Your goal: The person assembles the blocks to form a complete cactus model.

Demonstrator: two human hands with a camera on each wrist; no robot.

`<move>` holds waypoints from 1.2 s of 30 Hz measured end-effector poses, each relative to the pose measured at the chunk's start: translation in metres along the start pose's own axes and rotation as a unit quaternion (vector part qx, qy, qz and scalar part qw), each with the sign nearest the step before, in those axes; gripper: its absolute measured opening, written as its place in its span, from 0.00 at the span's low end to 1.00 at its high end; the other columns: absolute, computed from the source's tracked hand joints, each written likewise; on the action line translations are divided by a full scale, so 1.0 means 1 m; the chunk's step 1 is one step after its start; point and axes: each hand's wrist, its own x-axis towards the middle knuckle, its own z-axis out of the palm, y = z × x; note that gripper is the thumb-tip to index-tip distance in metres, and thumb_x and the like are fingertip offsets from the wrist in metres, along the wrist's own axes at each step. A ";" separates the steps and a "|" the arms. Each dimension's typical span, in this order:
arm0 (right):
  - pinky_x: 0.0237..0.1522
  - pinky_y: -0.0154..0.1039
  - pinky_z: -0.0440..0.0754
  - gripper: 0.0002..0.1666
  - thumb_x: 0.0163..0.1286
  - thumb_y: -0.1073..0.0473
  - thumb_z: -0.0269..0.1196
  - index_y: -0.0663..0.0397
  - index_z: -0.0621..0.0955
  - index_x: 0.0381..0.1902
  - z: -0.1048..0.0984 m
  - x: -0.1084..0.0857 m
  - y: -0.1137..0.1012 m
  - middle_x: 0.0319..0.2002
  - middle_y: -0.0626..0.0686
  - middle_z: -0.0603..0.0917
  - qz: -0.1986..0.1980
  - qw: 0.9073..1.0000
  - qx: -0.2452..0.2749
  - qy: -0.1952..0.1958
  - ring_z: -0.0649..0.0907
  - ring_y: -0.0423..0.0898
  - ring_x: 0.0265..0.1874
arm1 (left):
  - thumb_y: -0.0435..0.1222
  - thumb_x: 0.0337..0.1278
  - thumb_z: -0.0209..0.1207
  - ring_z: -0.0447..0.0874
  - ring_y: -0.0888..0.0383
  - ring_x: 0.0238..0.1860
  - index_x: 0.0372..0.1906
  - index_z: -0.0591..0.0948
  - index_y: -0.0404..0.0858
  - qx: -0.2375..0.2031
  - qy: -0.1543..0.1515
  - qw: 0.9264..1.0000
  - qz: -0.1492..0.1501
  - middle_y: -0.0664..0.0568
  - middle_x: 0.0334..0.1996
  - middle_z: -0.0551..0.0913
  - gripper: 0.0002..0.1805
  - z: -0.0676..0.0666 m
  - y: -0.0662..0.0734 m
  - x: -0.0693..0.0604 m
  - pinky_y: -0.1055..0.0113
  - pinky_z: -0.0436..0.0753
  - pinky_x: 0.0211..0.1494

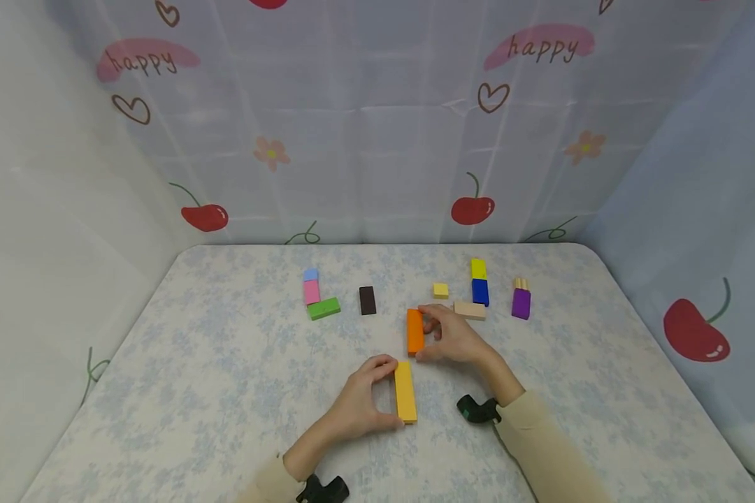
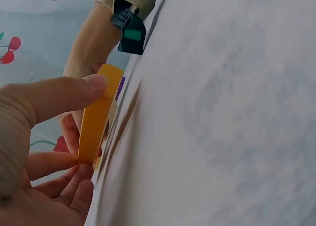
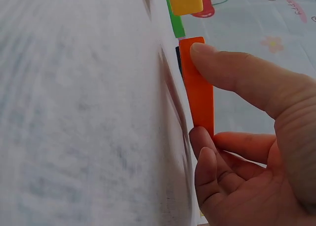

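My left hand (image 1: 355, 405) pinches a long yellow block (image 1: 405, 392) by its two ends, thumb at the near end and fingertips at the far end. The left wrist view shows the same yellow block (image 2: 96, 117) between thumb and fingers. Just beyond it, slightly to the right, my right hand (image 1: 454, 337) holds an orange block (image 1: 415, 332) the same way, end to end. In the right wrist view, the thumb presses one end of the orange block (image 3: 200, 87) and fingers touch the other. The two blocks lie nearly in line.
Behind on the left are light blue (image 1: 311, 274), pink (image 1: 311, 292) and green (image 1: 324, 309) blocks, with a dark brown block (image 1: 368, 300) nearby. Farther right lie small yellow (image 1: 440, 290), beige (image 1: 469, 311), bright yellow (image 1: 478, 268), blue (image 1: 480, 292) and purple (image 1: 521, 304) blocks. A patterned curtain (image 1: 365, 175) surrounds the table.
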 end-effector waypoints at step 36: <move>0.36 0.31 0.76 0.42 0.57 0.54 0.74 0.63 0.71 0.66 0.011 -0.009 -0.008 0.49 0.55 0.79 -0.039 0.999 -0.010 -0.022 0.78 0.45 0.38 | 0.42 0.37 0.78 0.68 0.54 0.67 0.69 0.68 0.30 0.015 -0.020 0.999 0.029 0.52 0.67 0.67 0.50 0.016 -0.005 -0.006 0.57 0.70 0.70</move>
